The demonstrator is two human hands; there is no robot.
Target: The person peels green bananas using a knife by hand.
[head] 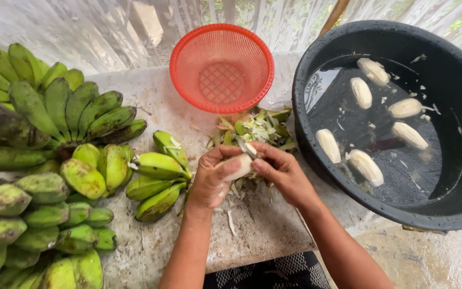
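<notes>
My left hand (213, 177) grips a pale peeled banana (240, 167) over the stone table. My right hand (282, 172) holds a small knife (246, 147) whose blade rests against the banana's upper end. Just behind both hands lies a heap of green banana peelings (258, 127). A small cluster of green bananas (159, 172) sits directly left of my left hand.
Large bunches of green bananas (49, 155) fill the left side. An upturned red mesh basket (221, 68) stands at the back. A black tub (455, 80) on the right holds water with several peeled bananas (367, 166) floating. The stone table (263, 230) ends near my lap.
</notes>
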